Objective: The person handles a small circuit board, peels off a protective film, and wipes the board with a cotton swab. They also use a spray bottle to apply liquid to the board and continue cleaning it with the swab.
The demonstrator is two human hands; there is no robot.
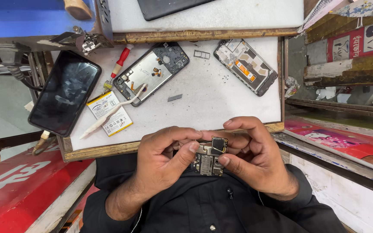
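Observation:
Both hands hold a small phone circuit board (209, 158) close to my chest, below the work table's front edge. My left hand (162, 157) pinches its left side with thumb and fingers. My right hand (251, 155) grips its right side, thumb underneath and fingers curled over the top. A dark square part sits at the board's upper right corner. The board's far edge is partly hidden by my fingers.
On the white work mat (203, 103) lie an opened phone frame (152, 71), a second opened phone frame (245, 66), a flat battery (109, 113), a white pry tool (111, 113), a red screwdriver (118, 67), a black phone (64, 92) and a SIM tray (201, 54).

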